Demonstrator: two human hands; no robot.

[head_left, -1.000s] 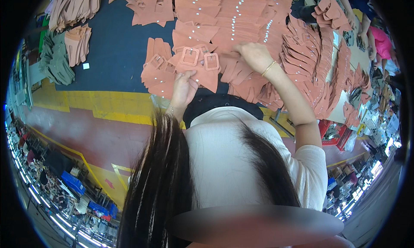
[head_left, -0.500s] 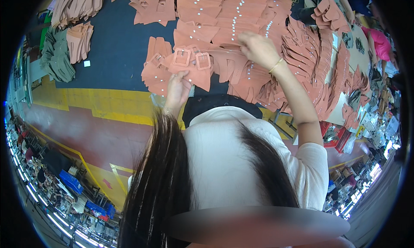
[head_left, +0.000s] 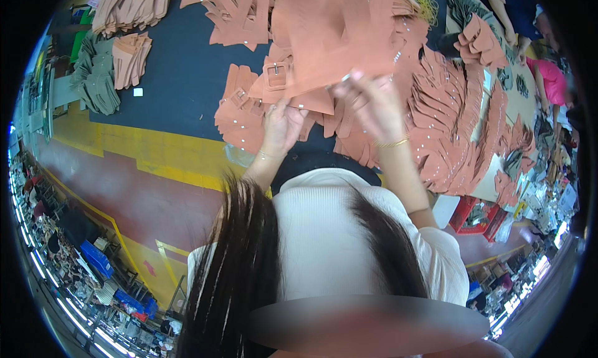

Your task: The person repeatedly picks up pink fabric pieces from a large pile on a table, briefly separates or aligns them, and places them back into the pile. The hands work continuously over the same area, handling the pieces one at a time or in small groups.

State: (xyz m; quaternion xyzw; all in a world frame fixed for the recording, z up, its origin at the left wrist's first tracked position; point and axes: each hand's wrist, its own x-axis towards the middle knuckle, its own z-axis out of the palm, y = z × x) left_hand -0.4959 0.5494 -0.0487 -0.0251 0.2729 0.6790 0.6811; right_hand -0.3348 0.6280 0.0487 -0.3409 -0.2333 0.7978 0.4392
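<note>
Low on the dark table, my left hand (head_left: 282, 128) pinches the lower edge of flat salmon-coloured cut pieces (head_left: 265, 95), like leather or suede. A square covered buckle (head_left: 275, 76) shows on the top one. To its right, my right hand (head_left: 375, 105), blurred by motion, grips the lower edge of a large salmon cut piece (head_left: 317, 40). That piece is raised toward me and covers part of the buckled pieces and the rows behind. A small white tag shows by the right fingertips. Just left of my left hand lie more buckled pieces (head_left: 238, 99).
Overlapping salmon pieces (head_left: 436, 96) spread over the table's right side. Grey-green stacks (head_left: 96, 74) and salmon bundles (head_left: 129, 59) lie at the left on the dark tabletop (head_left: 180, 77). A red crate (head_left: 467, 214) stands below at the right. Another person in pink (head_left: 548, 81) is at the far right.
My right hand has come from the rows down toward my left hand, bringing a large salmon piece up in front of them. My left hand has shifted slightly right with the buckled pieces.
</note>
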